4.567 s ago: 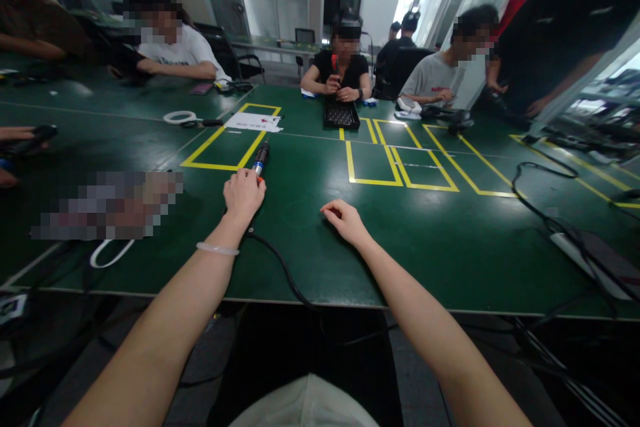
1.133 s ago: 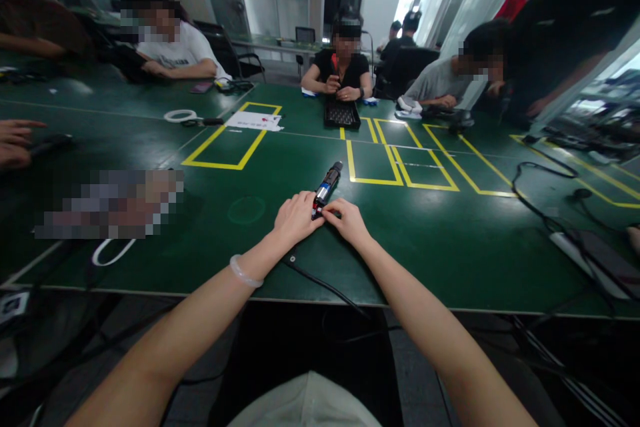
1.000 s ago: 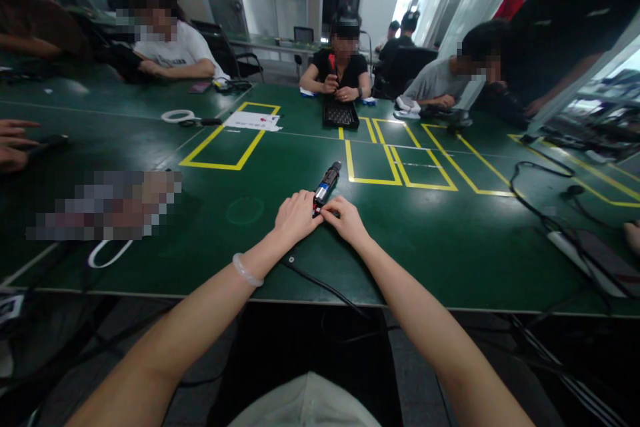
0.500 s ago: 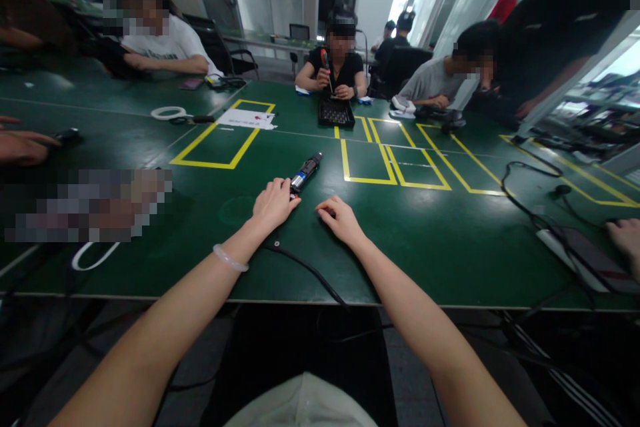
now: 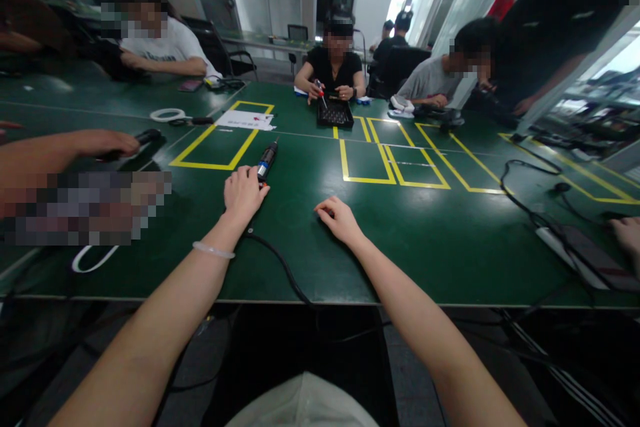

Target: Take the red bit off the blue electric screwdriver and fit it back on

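Observation:
My left hand [image 5: 243,192] is closed round the rear of a black electric screwdriver [image 5: 266,160] with a blue band, which lies on the green table [image 5: 425,240] pointing away from me. Its black cable [image 5: 280,267] runs back from under my hand to the table's front edge. My right hand [image 5: 337,217] rests on the table a little to the right, fingers curled in a pinch; what they hold, if anything, is too small to make out. A clear bracelet [image 5: 213,251] circles my left wrist.
Yellow tape rectangles [image 5: 223,137] [image 5: 395,160] mark the table. A black parts tray [image 5: 334,113] sits before a person opposite. A white tape ring [image 5: 167,115] and paper [image 5: 245,120] lie at the far left. Cables and a power strip [image 5: 575,247] are on the right. Another person's arm [image 5: 70,147] reaches in at left.
My left hand has slid the screwdriver leftward, away from my right hand. The two hands were together at the tool a second ago and now lie apart. A neighbour's arm has reached in at left.

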Demonstrator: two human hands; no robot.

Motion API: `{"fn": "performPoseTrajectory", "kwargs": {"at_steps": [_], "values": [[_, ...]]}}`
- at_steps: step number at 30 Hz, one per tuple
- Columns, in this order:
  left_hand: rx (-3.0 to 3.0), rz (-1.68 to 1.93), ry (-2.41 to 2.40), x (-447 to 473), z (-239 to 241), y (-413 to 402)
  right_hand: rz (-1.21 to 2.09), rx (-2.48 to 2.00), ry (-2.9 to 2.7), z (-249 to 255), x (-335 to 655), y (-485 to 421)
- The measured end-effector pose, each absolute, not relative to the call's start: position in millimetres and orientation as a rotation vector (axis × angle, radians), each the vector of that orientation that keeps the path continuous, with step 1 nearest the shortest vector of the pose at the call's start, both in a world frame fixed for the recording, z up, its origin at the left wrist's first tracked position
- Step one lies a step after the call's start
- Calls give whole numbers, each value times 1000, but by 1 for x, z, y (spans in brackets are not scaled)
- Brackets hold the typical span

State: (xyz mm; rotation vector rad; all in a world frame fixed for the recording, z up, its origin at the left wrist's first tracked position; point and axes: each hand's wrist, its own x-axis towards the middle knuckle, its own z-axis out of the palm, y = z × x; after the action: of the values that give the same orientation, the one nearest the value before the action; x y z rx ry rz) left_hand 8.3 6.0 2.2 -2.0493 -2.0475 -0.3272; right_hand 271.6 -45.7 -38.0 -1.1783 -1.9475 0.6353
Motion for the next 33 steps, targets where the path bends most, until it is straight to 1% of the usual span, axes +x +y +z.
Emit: {"fn": "performPoseTrajectory", "kwargs": {"at_steps": [7, 10, 14, 17, 21, 23, 29, 33], "values": [[-2087, -300, -2096, 15, 4, 4, 629, -1175, -1943, -40, 272, -45], [-2059, -367, -2137, 15, 6, 3, 625, -1165, -1943, -40, 271, -44], [-2112, -530, -2045, 20, 8, 1, 666, -1139, -1904, -40, 270, -44], [-2372, -738, -2012, 32, 7, -3, 752, -1143, -1814, -41, 271, -42], [-3081, -1056, -1878, 58, 0, -10, 922, -1115, -1646, -45, 271, -39], [-3307, -1173, -1831, 68, -4, -14, 1002, -1073, -1581, -46, 270, -38], [-3526, -1311, -1714, 76, -9, -24, 1235, -894, -1576, -46, 268, -38], [-3501, -1359, -1753, 76, -14, -23, 1255, -844, -1563, -47, 269, -37]]}}
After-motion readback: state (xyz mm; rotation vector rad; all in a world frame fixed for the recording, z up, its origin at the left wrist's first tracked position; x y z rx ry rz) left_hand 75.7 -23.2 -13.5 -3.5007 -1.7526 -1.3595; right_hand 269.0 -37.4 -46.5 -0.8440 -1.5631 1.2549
